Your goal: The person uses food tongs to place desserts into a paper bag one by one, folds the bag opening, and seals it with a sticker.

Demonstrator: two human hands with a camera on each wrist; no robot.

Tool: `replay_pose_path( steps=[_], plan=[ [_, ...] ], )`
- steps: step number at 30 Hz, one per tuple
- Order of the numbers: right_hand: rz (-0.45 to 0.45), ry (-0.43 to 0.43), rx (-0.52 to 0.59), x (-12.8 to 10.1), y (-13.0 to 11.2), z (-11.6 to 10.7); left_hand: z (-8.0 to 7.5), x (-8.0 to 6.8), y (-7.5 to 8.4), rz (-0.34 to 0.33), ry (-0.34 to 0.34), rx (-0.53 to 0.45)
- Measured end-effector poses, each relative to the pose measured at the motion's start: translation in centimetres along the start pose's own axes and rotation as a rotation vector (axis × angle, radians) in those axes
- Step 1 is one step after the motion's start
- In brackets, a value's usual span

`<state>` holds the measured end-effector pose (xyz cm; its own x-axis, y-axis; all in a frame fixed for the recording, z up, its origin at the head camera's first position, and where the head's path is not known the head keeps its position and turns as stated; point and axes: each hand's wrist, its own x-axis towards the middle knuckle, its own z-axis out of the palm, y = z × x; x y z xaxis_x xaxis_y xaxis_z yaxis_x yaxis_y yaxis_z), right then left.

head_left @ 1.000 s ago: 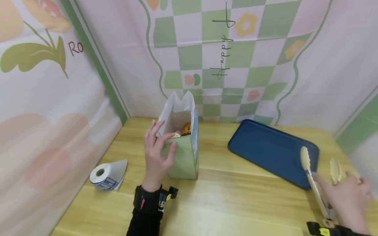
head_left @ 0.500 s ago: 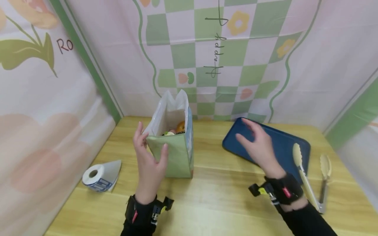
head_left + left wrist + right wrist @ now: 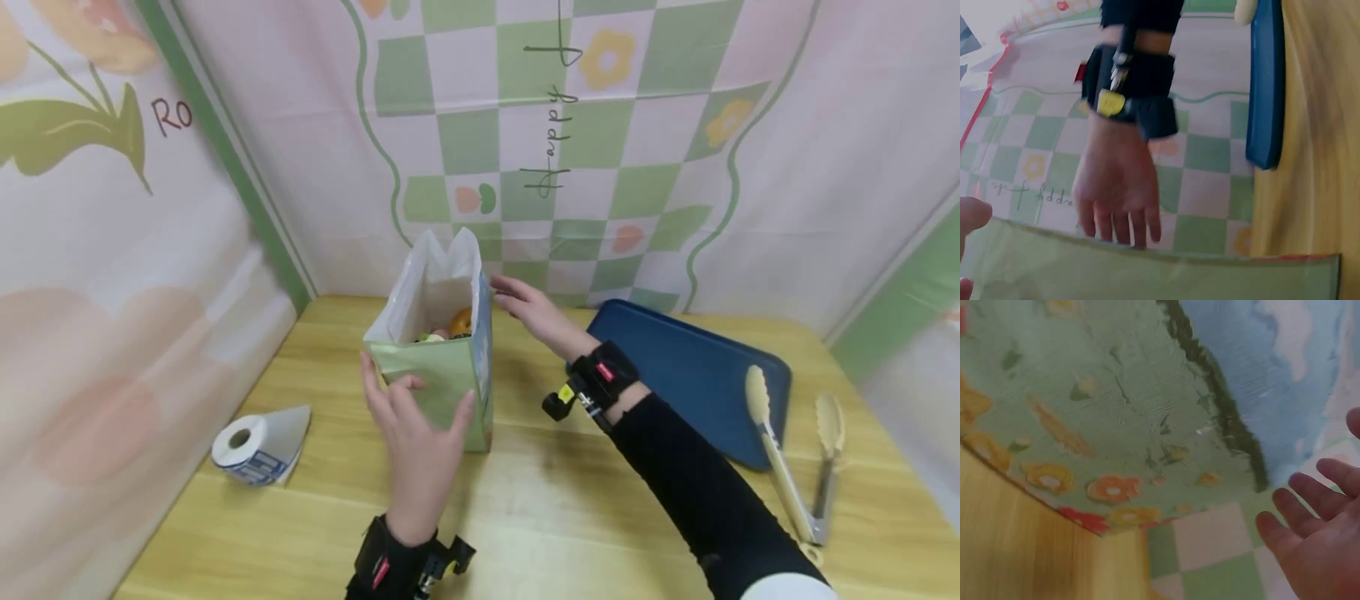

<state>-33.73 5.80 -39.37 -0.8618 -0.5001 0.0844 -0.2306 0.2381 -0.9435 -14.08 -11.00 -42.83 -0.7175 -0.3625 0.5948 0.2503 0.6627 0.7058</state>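
Food already sits inside the paper bag (image 3: 438, 358), upright on the bench (image 3: 570, 517) left of the emptied blue tray (image 3: 697, 375); its top remains unfolded. Since half a second ago, the right hand (image 3: 525, 307) crossed from the tray to the bag's far side, fingers spread, while the left hand (image 3: 416, 425) slid onto its near face, fingers straight.

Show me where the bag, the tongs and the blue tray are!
bag (image 3: 438, 396), head view, on its green front side.
tongs (image 3: 780, 475), head view, on the left arm.
blue tray (image 3: 693, 375), head view, on its bare middle.
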Motion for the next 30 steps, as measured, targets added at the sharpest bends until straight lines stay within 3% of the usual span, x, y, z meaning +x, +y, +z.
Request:
replay_pose_path(
  steps=[7,13,21,26,30],
  plan=[
    [0.027,0.069,0.137,2.5,0.6,1.0,1.8,-0.5,0.1,0.016,0.015,0.049],
    [0.008,0.111,0.209,3.1,0.7,1.2,2.6,-0.1,0.0,0.035,0.024,0.031],
    [0.014,0.150,0.212,2.4,1.4,0.4,2.9,0.2,-0.3,0.032,0.055,0.013],
    [0.002,0.168,0.193,1.3,2.3,-0.1,2.6,0.5,-0.6,-0.009,0.038,-0.003],
    [-0.001,0.195,0.223,0.1,2.9,-0.6,2.2,0.9,-0.9,0.008,0.024,-0.026]
  ],
)
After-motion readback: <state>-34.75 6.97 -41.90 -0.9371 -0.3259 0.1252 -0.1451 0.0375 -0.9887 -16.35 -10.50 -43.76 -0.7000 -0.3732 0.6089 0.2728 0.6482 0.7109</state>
